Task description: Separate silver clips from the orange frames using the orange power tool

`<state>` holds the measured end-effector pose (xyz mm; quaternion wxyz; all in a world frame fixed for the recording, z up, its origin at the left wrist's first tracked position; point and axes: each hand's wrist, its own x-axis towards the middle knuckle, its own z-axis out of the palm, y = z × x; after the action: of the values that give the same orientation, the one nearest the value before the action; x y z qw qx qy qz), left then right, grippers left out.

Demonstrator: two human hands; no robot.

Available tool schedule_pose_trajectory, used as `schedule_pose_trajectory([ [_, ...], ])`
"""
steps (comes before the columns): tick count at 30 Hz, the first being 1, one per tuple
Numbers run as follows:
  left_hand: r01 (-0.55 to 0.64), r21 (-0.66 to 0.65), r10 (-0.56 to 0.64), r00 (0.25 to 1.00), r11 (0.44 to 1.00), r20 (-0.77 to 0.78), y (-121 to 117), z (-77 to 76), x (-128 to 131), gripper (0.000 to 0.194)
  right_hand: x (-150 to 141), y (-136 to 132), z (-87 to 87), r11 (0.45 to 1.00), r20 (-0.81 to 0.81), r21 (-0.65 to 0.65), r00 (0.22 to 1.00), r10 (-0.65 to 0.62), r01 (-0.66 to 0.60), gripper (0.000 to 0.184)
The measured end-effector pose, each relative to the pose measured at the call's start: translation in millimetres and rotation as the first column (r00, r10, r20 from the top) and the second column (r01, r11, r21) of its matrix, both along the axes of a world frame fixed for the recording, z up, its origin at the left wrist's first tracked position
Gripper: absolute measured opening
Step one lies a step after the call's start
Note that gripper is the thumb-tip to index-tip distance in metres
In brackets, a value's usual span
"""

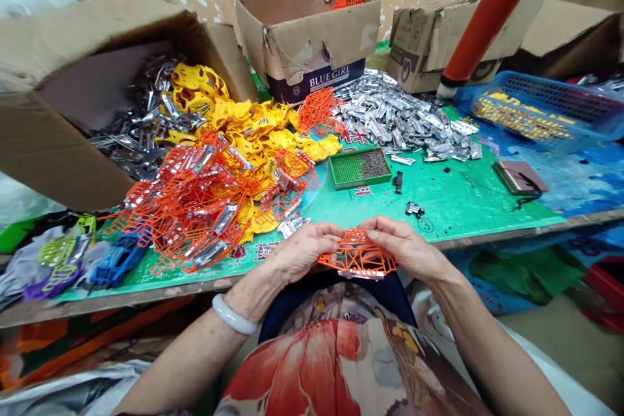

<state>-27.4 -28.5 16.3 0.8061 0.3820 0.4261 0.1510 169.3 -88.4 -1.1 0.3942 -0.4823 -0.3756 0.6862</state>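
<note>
Between my two hands, just over the table's front edge, is an orange plastic lattice frame (361, 253) with a shiny silver strip along its lower side. My left hand (312, 246) grips its left end with the fingers closed. On the other end, my right hand (400, 246) has thumb and fingers pressed onto the frame. To the left lies a heap of similar orange frames (195, 198), some with silver parts among them. Beyond my hands sits a green tray (341, 172) with many small metal bits in it. Two small black pieces lie to its right.
Yellow plastic shells (263, 123) spill from a tilted cardboard box (39, 136) at left. Silver parts (390, 114) are piled behind the tray, before a Blue Girl box (312, 32). A slanting red pole (492, 19), blue basket (550, 107) and pink-brown flat case (521, 177) stand right.
</note>
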Motion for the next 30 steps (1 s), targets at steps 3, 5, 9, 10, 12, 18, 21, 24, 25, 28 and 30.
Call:
schedule_pose_trajectory([
  [3, -0.029, -0.009, 0.029, 0.999, 1.0, 0.019, -1.7, -0.1, -0.9, 0.026, -2.6, -2.3, 1.2, 0.999, -0.052, -0.038, 0.998, -0.037, 0.035, 0.016],
  [5, -0.037, -0.006, 0.037, 0.999, 0.999, 0.017, -2.4, 0.3, -1.3, 0.025, -4.2, -3.3, 1.6, 0.997, -0.009, -0.033, 0.998, -0.067, 0.067, 0.012],
  [9, -0.039, 0.002, 0.039, 0.999, 0.999, 0.003, -3.4, 2.3, -0.9, 0.024, -3.2, -3.6, -0.4, 0.995, 0.094, 0.011, 0.99, -0.103, 0.102, 0.01],
  [10, -0.036, 0.004, 0.036, 0.999, 0.999, 0.003, -3.6, 2.6, -0.7, 0.024, -2.4, -3.5, -1.0, 0.994, 0.112, 0.019, 0.988, -0.111, 0.109, 0.011],
  [12, -0.024, 0.006, 0.024, 1.0, 1.0, 0.003, -4.2, 2.9, -0.4, 0.025, -1.1, -3.5, -1.5, 0.993, 0.135, 0.022, 0.983, -0.121, 0.119, 0.013],
  [18, 0.008, 0.01, -0.008, 1.0, 1.0, -0.001, -6.4, 3.7, -0.6, 0.029, -2.3, -5.5, 2.5, 0.986, 0.119, -0.009, 0.979, -0.165, 0.168, 0.02],
  [21, 0.029, 0.03, -0.029, 1.0, 0.999, 0.002, -6.7, 4.7, -0.8, 0.031, -2.5, -6.4, 1.6, 0.983, 0.109, 0.0, 0.977, -0.182, 0.183, 0.02],
  [24, 0.062, 0.062, -0.062, 0.998, 0.996, 0.01, -6.3, 5.2, -1.3, 0.031, -1.6, -7.1, -1.1, 0.985, 0.108, 0.018, 0.979, -0.173, 0.172, 0.02],
  [25, 0.074, 0.066, -0.075, 0.997, 0.995, 0.014, -6.0, 5.1, -1.5, 0.031, -1.1, -7.3, -1.7, 0.985, 0.109, 0.025, 0.979, -0.17, 0.168, 0.02],
  [28, 0.088, 0.058, -0.089, 0.996, 0.994, 0.014, -5.2, 4.4, -2.5, 0.032, 0.5, -7.7, -1.3, 0.987, 0.113, 0.044, 0.98, -0.161, 0.157, 0.022],
  [30, 0.087, 0.058, -0.088, 0.996, 0.995, 0.016, -4.7, 4.0, -2.8, 0.034, 1.2, -7.8, 0.1, 0.988, 0.11, 0.051, 0.982, -0.153, 0.148, 0.023],
])
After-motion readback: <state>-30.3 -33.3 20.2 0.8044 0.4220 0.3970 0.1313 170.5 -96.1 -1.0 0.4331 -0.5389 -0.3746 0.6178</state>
